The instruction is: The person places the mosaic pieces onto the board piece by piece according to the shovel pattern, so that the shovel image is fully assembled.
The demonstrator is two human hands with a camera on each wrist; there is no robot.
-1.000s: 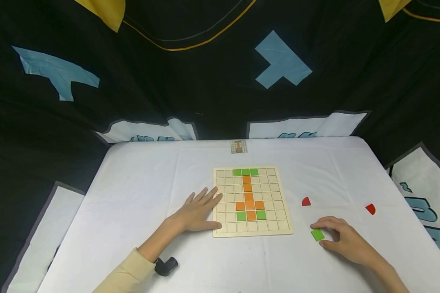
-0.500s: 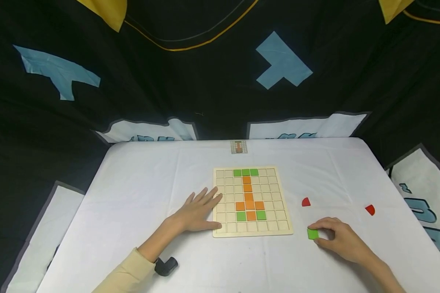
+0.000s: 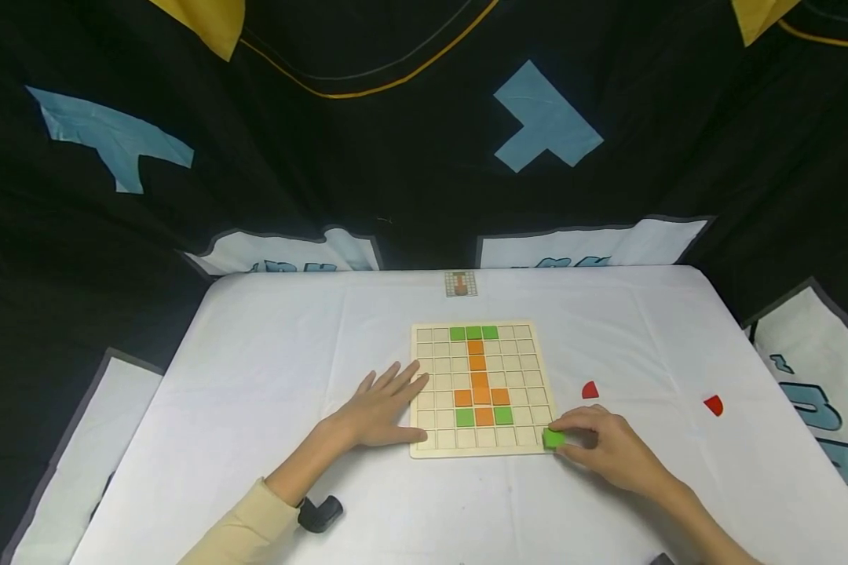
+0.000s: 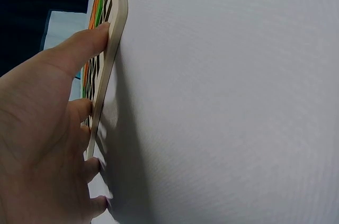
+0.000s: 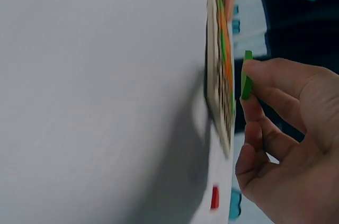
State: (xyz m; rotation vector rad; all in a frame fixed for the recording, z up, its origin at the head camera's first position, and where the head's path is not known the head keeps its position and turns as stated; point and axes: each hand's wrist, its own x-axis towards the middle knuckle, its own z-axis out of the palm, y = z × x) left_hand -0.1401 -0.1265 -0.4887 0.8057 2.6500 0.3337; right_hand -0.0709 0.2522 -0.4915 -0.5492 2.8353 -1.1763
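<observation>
A square wooden grid board (image 3: 530,438) lies on the table, with green and orange square tiles set in some of its cells. My left hand (image 3: 378,413) rests on the board's left edge, fingers spread and thumb (image 4: 87,46) on the near left corner. Between thumb and forefinger my right hand (image 3: 611,447) pinches a green square tile (image 3: 553,439). That tile is over the board's near right corner; in the right wrist view the green tile (image 5: 247,75) appears lifted off the board.
Two red quarter-round pieces, one nearer (image 3: 590,390) and one farther right (image 3: 714,405), lie on the white table (image 3: 268,353). A small pattern card (image 3: 461,283) sits at the far edge. Black cloth (image 3: 396,180) hangs behind.
My right hand has moved left with the green tile, from the bare table to over the board's near right corner. The left hand has stayed in place.
</observation>
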